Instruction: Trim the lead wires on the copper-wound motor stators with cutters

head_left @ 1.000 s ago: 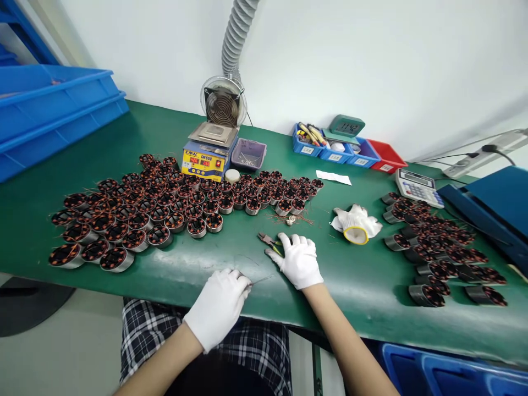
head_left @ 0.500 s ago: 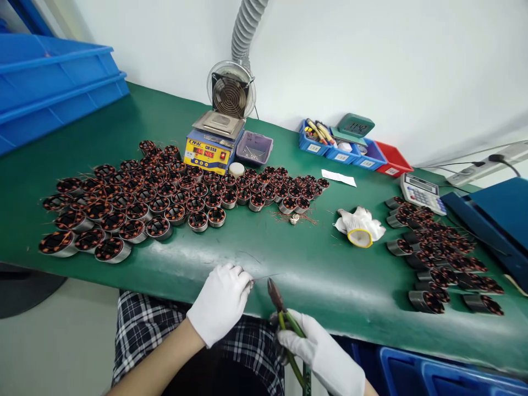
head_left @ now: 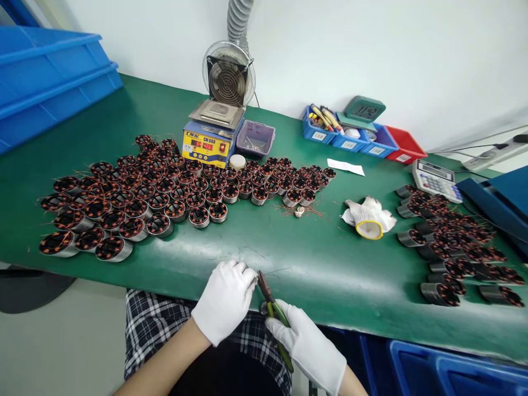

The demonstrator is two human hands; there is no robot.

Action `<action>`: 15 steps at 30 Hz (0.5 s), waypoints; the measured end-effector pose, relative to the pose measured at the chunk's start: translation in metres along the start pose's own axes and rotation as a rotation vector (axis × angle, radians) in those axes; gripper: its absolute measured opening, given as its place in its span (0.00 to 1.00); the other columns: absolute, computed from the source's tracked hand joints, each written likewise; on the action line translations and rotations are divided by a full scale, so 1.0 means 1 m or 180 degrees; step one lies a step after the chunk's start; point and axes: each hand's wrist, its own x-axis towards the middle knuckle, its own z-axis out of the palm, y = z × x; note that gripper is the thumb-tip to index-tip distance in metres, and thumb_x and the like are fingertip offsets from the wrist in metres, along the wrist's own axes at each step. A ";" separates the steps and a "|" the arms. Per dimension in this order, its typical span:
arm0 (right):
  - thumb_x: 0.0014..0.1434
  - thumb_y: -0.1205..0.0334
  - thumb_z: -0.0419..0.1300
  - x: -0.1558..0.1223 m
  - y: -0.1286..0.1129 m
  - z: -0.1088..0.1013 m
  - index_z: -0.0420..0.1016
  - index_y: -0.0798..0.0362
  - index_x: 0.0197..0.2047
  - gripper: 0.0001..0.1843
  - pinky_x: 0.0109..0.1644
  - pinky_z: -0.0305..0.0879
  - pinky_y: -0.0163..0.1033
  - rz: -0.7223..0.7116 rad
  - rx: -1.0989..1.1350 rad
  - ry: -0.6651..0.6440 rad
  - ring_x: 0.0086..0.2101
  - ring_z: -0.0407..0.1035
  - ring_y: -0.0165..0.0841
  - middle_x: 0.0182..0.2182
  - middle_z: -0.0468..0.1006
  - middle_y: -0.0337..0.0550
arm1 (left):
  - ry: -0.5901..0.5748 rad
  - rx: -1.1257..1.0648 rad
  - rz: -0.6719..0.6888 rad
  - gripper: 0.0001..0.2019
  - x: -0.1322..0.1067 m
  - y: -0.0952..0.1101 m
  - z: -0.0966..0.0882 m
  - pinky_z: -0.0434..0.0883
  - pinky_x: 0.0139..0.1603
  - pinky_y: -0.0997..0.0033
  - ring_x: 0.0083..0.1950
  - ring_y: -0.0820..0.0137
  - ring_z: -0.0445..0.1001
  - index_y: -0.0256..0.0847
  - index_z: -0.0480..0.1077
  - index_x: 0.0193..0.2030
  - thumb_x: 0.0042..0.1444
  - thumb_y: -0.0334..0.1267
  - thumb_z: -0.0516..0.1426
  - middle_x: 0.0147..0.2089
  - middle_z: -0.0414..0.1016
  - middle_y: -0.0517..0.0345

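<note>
I see slivers (head_left: 256,145) in the purple tray (head_left: 256,130), tools (head_left: 324,117) in the blue bin (head_left: 317,136), my right hand (head_left: 308,344) gripping pliers (head_left: 271,301), left hand (head_left: 227,300) pinching wire (head_left: 279,270).

A motor-assembly workshop: copper-wound stators (head_left: 145,192) crowd the green workbench (head_left: 297,242) at nine and three o'clock, with a digital heating unit (head_left: 208,147) towards eleven, a flexible exhaust duct (head_left: 239,21) at twelve and green-handled pliers (head_left: 281,314) at six.

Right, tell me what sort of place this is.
Most likely an electrical-parts workshop or factory bench: dozens of copper-wound metal rings crowd the green worktop, a bench unit with a digital readout stands behind some, and the gloved right hand holds green-handled cutters.
</note>
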 end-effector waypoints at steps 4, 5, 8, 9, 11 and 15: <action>0.54 0.55 0.48 0.007 0.002 0.004 0.64 0.55 0.31 0.12 0.39 0.60 0.41 -0.0018 0.0373 0.0070 0.32 0.62 0.35 0.29 0.69 0.43 | -0.0026 0.0041 0.0008 0.11 0.001 0.000 0.001 0.63 0.35 0.60 0.36 0.60 0.67 0.40 0.68 0.36 0.60 0.32 0.45 0.33 0.68 0.52; 0.54 0.55 0.49 0.009 0.001 0.003 0.64 0.55 0.31 0.12 0.39 0.60 0.40 -0.0007 0.0493 0.0082 0.31 0.62 0.34 0.28 0.68 0.41 | -0.0017 0.0056 0.0019 0.11 0.001 0.001 0.001 0.63 0.34 0.61 0.35 0.60 0.67 0.40 0.68 0.36 0.59 0.32 0.45 0.33 0.68 0.52; 0.53 0.53 0.53 0.014 -0.001 -0.005 0.63 0.55 0.28 0.13 0.36 0.59 0.38 -0.0034 0.1005 -0.0040 0.27 0.59 0.30 0.24 0.65 0.37 | 0.0023 0.0084 0.0035 0.11 0.000 0.000 0.001 0.63 0.34 0.62 0.35 0.61 0.66 0.40 0.68 0.34 0.59 0.32 0.45 0.32 0.68 0.53; 0.51 0.52 0.55 0.016 -0.001 -0.008 0.62 0.55 0.28 0.14 0.34 0.60 0.37 -0.0035 0.1269 -0.0183 0.26 0.59 0.29 0.23 0.64 0.35 | 0.0042 0.0091 0.0021 0.11 -0.001 -0.001 0.001 0.63 0.34 0.62 0.35 0.62 0.66 0.40 0.68 0.34 0.59 0.32 0.45 0.32 0.68 0.53; 0.48 0.50 0.59 0.022 0.000 -0.014 0.62 0.54 0.29 0.16 0.32 0.61 0.37 0.0014 0.1973 -0.0664 0.24 0.62 0.29 0.22 0.65 0.35 | 0.0098 0.0102 -0.0059 0.11 -0.002 -0.006 -0.001 0.63 0.35 0.62 0.35 0.62 0.67 0.40 0.68 0.34 0.59 0.32 0.45 0.32 0.69 0.54; 0.44 0.55 0.65 0.048 -0.002 -0.012 0.64 0.55 0.34 0.19 0.39 0.66 0.43 -0.0179 0.3343 -0.1511 0.31 0.71 0.35 0.30 0.73 0.44 | 0.0239 0.0165 -0.0417 0.11 -0.006 -0.023 -0.005 0.64 0.36 0.62 0.36 0.62 0.69 0.40 0.69 0.36 0.59 0.32 0.45 0.34 0.71 0.53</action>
